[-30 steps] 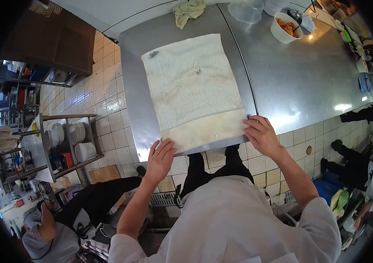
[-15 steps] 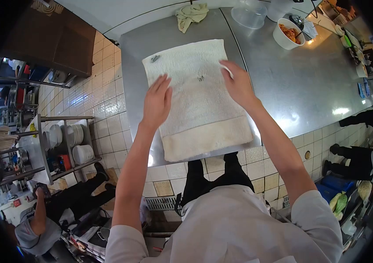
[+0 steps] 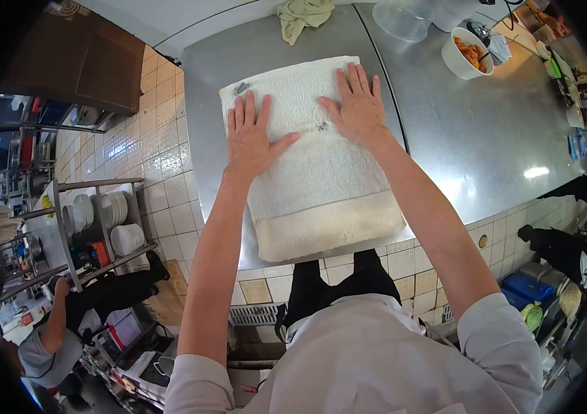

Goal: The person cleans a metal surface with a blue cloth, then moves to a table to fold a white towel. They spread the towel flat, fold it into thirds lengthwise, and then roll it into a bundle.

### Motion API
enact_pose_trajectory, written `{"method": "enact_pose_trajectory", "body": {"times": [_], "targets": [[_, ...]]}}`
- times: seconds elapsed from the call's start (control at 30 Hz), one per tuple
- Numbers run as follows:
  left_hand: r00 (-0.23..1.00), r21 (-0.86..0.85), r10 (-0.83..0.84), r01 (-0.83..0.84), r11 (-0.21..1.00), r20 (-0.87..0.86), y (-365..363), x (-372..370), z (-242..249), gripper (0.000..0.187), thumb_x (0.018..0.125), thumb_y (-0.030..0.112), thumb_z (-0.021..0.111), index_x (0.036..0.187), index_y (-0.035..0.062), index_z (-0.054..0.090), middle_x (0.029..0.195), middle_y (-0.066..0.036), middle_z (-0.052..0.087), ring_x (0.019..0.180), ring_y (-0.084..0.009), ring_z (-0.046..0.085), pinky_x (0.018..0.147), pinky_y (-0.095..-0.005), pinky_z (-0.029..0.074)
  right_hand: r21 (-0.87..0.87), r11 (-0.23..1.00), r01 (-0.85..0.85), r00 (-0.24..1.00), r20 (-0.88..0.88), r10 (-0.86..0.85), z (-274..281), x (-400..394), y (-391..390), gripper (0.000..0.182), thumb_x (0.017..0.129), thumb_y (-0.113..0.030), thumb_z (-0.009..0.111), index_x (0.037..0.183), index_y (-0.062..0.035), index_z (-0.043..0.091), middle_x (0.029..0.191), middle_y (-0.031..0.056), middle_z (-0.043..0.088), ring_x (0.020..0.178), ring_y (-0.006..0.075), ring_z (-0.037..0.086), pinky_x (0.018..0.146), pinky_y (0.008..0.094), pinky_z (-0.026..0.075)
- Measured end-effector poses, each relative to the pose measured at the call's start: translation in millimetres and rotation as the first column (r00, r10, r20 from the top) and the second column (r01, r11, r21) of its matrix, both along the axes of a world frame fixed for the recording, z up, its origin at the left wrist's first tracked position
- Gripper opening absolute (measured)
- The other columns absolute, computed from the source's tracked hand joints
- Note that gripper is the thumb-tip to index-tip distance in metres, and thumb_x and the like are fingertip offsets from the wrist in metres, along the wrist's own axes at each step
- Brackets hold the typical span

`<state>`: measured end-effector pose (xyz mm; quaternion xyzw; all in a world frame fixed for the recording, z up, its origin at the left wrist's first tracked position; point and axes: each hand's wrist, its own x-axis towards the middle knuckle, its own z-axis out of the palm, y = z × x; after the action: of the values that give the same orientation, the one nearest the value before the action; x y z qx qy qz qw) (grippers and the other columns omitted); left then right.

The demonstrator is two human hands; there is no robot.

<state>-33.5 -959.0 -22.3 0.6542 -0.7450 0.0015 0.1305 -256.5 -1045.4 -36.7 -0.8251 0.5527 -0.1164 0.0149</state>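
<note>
A cream-white towel (image 3: 314,176) lies spread on the steel table, its near end folded over into a band. It has a small grey mark near its far left corner and a dark one near the middle. My left hand (image 3: 250,141) rests flat on the towel's left side, fingers spread and pointing away from me. On the right side my right hand (image 3: 361,107) is also laid on the cloth, palm down with fingers apart. Neither hand grips anything.
The steel table (image 3: 466,145) extends right, with a white tub of orange-red food (image 3: 469,55) and a clear plastic container (image 3: 404,17) at the back. A crumpled cloth (image 3: 304,17) lies at the far edge. Left stands a rack of white plates (image 3: 114,207); people are at both sides.
Both hands have come down flat onto the towel with fingers spread; before, they were held at its sides. The right hand has moved inward and away from me. The towel looks flatter.
</note>
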Motion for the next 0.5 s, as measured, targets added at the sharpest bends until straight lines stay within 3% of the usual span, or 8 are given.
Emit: {"method": "enact_pose_trajectory", "body": {"times": [0.13, 0.2, 0.3, 0.5], "targets": [[0.995, 0.014, 0.092, -0.093, 0.996, 0.044, 2, -13, 3, 0.080, 0.088, 0.058, 0.054, 0.146, 0.0059, 0.034, 0.152, -0.026, 0.023, 0.142, -0.0434, 0.017, 0.113, -0.0582, 0.014, -0.045, 0.997, 0.057, 0.998, -0.002, -0.057, 0, 5, -2, 0.068, 0.096, -0.052, 0.037, 0.145, -0.0044, 0.036, 0.152, 0.0187, 0.029, 0.145, 0.0306, 0.018, 0.116, 0.0525, 0.011], [1.000, -0.018, -0.012, 0.012, 1.000, -0.003, -3, -13, 0, 0.072, 0.092, 0.052, 0.051, 0.146, 0.0071, 0.034, 0.153, -0.024, 0.023, 0.142, -0.0429, 0.018, 0.113, -0.0595, 0.014, -0.048, 0.997, 0.066, 0.998, -0.006, -0.067, 0, 6, -10, 0.066, 0.097, -0.050, 0.038, 0.144, -0.0043, 0.038, 0.151, 0.0190, 0.031, 0.144, 0.0314, 0.019, 0.115, 0.0529, 0.013], [0.996, 0.010, 0.081, -0.081, 0.997, -0.031, -22, 6, -5, 0.066, 0.095, 0.047, 0.048, 0.147, 0.0096, 0.034, 0.154, -0.022, 0.022, 0.142, -0.0425, 0.018, 0.113, -0.0591, 0.014, -0.090, 0.995, 0.033, 0.999, 0.024, -0.031, -2, 4, -33, 0.061, 0.098, -0.047, 0.038, 0.141, -0.0042, 0.041, 0.150, 0.0186, 0.034, 0.143, 0.0326, 0.021, 0.114, 0.0530, 0.017], [0.997, 0.014, 0.069, -0.070, 0.997, 0.045, -28, 19, -10, 0.057, 0.098, 0.045, 0.044, 0.147, 0.0176, 0.037, 0.154, -0.022, 0.023, 0.143, -0.0419, 0.018, 0.113, -0.0583, 0.014, -0.160, 0.985, -0.067, 0.998, 0.007, 0.069, -11, -4, -50, 0.058, 0.099, -0.045, 0.035, 0.142, -0.0056, 0.041, 0.150, 0.0164, 0.034, 0.142, 0.0311, 0.026, 0.114, 0.0523, 0.019]]}}
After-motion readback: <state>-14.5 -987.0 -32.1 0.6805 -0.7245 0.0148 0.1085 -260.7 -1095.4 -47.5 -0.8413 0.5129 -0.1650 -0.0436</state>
